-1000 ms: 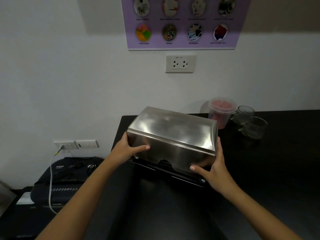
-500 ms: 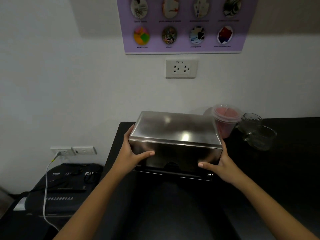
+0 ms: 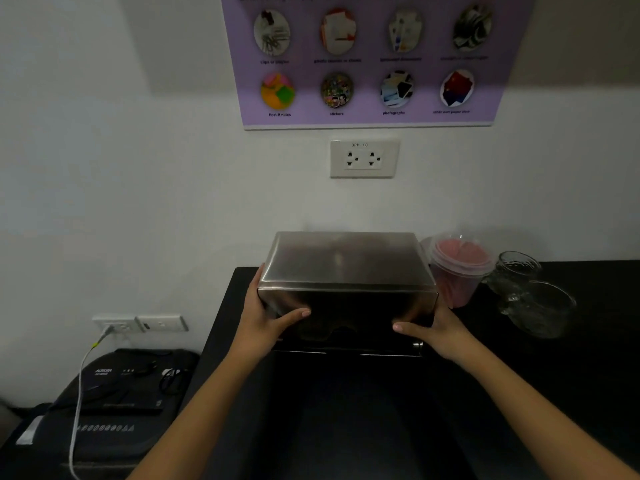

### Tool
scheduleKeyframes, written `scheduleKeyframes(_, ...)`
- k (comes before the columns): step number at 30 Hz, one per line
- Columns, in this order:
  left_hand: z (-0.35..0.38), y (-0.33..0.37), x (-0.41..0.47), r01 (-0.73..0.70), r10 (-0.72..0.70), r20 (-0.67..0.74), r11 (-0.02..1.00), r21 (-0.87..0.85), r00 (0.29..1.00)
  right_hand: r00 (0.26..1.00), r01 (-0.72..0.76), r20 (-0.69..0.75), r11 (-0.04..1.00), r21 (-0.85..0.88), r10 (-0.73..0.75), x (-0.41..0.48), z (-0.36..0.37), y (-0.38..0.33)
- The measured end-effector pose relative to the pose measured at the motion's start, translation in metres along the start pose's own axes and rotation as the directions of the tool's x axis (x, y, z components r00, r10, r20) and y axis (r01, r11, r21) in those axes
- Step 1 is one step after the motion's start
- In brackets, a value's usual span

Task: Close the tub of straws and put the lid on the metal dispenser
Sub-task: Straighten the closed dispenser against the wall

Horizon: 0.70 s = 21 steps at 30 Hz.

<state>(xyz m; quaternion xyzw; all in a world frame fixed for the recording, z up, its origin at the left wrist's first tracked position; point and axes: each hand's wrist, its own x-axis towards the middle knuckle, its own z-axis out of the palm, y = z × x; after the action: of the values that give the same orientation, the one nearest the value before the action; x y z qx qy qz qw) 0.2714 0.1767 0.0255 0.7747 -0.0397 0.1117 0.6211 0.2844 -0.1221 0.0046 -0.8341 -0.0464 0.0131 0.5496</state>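
A shiny metal dispenser lid [image 3: 346, 268] sits level over the dispenser's dark base [image 3: 346, 351], close to the wall at the back of the black counter. My left hand [image 3: 266, 317] grips the lid's left end, thumb across its front face. My right hand [image 3: 436, 327] grips the right end the same way. Just right of the dispenser stands a clear plastic tub of pink straws [image 3: 457, 271] with a clear lid on top.
Two clear glass mugs [image 3: 533, 296] stand right of the tub. The black counter [image 3: 554, 393] stretches right and toward me. A black paper shredder [image 3: 104, 403] with a white cable sits lower left. A wall socket [image 3: 363, 159] and a purple poster [image 3: 367, 60] hang above.
The lid was tilted and turned at an angle; both hands have swung it square to the wall and lowered it level onto the base. My view has also moved closer.
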Motion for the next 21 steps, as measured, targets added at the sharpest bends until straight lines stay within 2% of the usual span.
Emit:
scheduleKeyframes(8,0.003,-0.007,0.031,-0.002,0.003,-0.007,1.0,0.015,1.0,0.999,0.047,-0.016,0.999,-0.026,-0.048,0.036,-0.002,0.0)
scheduleKeyframes(21,0.004,-0.012,0.055,0.014,-0.013,0.019,1.0,-0.016,1.0,0.998,-0.002,-0.067,0.999,-0.047,-0.001,0.062,-0.005,0.002)
